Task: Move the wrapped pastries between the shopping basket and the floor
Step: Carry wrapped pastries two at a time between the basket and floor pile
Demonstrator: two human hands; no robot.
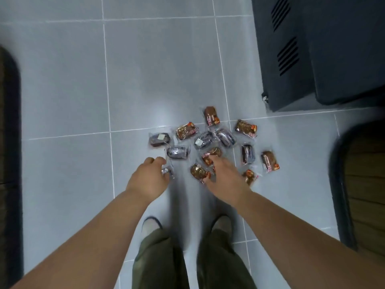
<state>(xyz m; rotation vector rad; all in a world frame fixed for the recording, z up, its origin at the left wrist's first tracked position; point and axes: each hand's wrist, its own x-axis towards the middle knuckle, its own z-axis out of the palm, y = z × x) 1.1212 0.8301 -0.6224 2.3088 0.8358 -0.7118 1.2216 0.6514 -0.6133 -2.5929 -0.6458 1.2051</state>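
far left: a dark edge (10, 142) runs up the frame; can't tell what it is.
left hand (149, 177): fingers curled round a held pastry (167, 171) in a silvery wrapper, at the near-left fringe of the pile. Whether it is clear of the floor (62, 80) is too blurred to tell.
pile of pastries (208, 142): about a dozen wrapped pieces, purple and brown, lying flat on the tiles straight ahead of your shoes (152, 223). Long axes point every way, and a few in the middle touch or overlap.
purple pastry (178, 152): just beyond the left fingers, long axis across you. Judgement: it's the left hand's nearest next pick.
right hand (223, 177): fingers stretched forward onto a brown pastry (211, 154); can't tell whether they have closed on it.
near brown pastry (199, 172): beside the right thumb, between your two hands and closer to the right.
key relation: everything lies forward and slightly right of centre, so the right hand covers most of it.
in the way: nothing but neighbouring wrappers; expect a crowded pick to drag the one next to it.
right: dark rounded rim (337, 184) with a slatted brown inside, well apart from the pile; dark cabinet (312, 49) beyond.
shopping basket: not identifiable for sure here.
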